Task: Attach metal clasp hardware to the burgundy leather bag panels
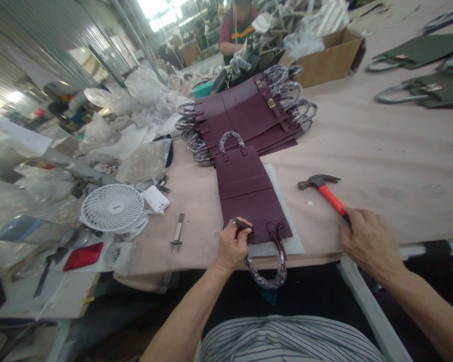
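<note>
The badge on the white fan (112,207) is too small to read. The pale desk (381,161) stands in a cluttered workshop. The burgundy bag (249,193) lies flat on a white pad (285,211) at the near edge. Your left hand (232,246) grips a dark punch (240,222) set on the bag. Your right hand (370,241), beside the bag, grips the hammer (324,187) resting on the desk.

- Bag (249,193): dark maroon and flat, it lies opened out lengthwise on a white mat (287,241) at the near edge of the table (362,151). One plastic-wrapped handle is at its far end, and the other hangs over the table edge.
- Punch (242,222): a short dark metal rod, tilted low over the near left part of the bag.
- Hammer (326,191): dark steel head and red handle, lying on the table just right of the mat.
</note>
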Tool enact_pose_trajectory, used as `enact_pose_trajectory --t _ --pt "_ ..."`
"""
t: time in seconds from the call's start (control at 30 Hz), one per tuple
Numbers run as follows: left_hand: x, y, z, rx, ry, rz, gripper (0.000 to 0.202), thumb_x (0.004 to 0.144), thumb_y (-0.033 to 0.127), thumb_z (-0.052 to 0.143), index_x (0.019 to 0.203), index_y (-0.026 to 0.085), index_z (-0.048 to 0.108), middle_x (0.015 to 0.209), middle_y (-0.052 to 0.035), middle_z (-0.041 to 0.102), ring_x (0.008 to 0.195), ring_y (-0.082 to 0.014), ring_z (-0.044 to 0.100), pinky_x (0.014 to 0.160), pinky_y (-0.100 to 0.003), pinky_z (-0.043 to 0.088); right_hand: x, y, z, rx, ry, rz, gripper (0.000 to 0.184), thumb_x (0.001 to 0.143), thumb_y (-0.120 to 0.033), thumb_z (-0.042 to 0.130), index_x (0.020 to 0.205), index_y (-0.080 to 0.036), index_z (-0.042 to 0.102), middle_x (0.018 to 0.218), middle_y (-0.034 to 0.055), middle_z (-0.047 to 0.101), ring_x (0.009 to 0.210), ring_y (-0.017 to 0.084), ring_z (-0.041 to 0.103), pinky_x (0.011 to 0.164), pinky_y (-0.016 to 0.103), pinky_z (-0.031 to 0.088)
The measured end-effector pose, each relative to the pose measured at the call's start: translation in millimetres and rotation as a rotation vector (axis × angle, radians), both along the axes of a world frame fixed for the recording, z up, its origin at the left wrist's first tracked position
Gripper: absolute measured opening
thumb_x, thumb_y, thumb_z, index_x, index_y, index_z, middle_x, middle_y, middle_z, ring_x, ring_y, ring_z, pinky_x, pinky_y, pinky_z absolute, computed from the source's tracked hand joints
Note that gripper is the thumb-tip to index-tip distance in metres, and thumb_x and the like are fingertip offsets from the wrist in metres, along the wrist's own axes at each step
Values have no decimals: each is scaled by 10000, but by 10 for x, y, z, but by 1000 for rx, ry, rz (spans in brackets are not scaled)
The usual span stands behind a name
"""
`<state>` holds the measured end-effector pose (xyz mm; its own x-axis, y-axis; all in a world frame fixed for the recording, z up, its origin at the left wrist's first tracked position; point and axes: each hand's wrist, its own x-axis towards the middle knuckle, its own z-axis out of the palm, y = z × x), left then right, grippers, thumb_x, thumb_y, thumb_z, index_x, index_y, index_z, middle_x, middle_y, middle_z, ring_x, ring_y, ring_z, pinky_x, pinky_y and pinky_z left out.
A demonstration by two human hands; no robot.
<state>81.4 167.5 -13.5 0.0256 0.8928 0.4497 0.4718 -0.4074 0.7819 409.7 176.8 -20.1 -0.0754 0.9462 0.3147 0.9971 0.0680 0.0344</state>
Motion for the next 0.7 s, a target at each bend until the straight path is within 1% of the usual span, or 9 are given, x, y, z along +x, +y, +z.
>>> enact_pose_trajectory --t 0.13,0.23,0.3,0.4,0.5,0.57,0.63,0.67,0.7 --pt "10 -5 -4 13 57 -10 117 900 140 565 950 185 660 887 -40 717 801 -151 691 775 -254 551 -5 1 19 -17 0 -1 339 967 -240 441 1197 -42 591 1094 202 633 917 310 566 867 390 437" --pt "14 -3 4 19 87 -12 108 902 144 556 948 186 645 882 -42 710 781 -153 684 767 -260 550 -8 9 76 -93 12 -21 358 986 -259 407 1219 -45 575 1068 206 629 919 315 569 864 388 426" --pt "14 3 13 14 100 -17 108 903 147 548 949 188 636 884 -45 706 785 -156 683 769 -265 551 -5 34 137 -195 33 -71 375 999 -272 361 1220 -50 568 1022 207 619 915 320 580 831 384 420" --pt "7 20 26 -3 109 -32 107 904 153 537 945 194 627 877 -47 702 801 -165 686 774 -274 556 19 119 238 -412 129 -171 402 1001 -295 303 1163 -54 581 991 228 602 907 342 598 770 392 402" --pt "-3 37 27 -14 102 -51 101 902 152 536 939 199 618 867 -46 699 802 -168 689 774 -278 559 64 240 313 -587 288 -238 367 968 -299 360 1127 -55 584 980 242 620 896 358 613 748 407 399" --pt "-6 42 16 -13 101 -53 103 901 150 538 948 203 613 867 -42 700 796 -168 689 775 -280 563 85 298 346 -635 377 -275 329 926 -303 452 1121 -73 584 925 205 644 859 339 623 730 397 420" --pt "0 36 -4 0 122 -49 104 901 154 542 963 206 608 869 -41 699 791 -170 689 774 -284 567 77 306 372 -676 457 -276 264 897 -324 511 1044 -123 601 816 128 645 774 282 621 679 359 447" --pt "5 31 -15 13 139 -48 103 902 159 544 970 207 605 873 -43 699 795 -174 691 775 -287 569 59 289 384 -712 576 -277 211 889 -333 524 967 -153 600 746 87 622 704 246 602 633 336 453" --pt "12 24 -26 30 158 -49 100 904 166 546 975 207 603 880 -47 699 803 -178 693 777 -290 571 33 259 395 -756 762 -283 163 878 -333 534 887 -178 583 688 51 586 636 208 569 584 311 451"
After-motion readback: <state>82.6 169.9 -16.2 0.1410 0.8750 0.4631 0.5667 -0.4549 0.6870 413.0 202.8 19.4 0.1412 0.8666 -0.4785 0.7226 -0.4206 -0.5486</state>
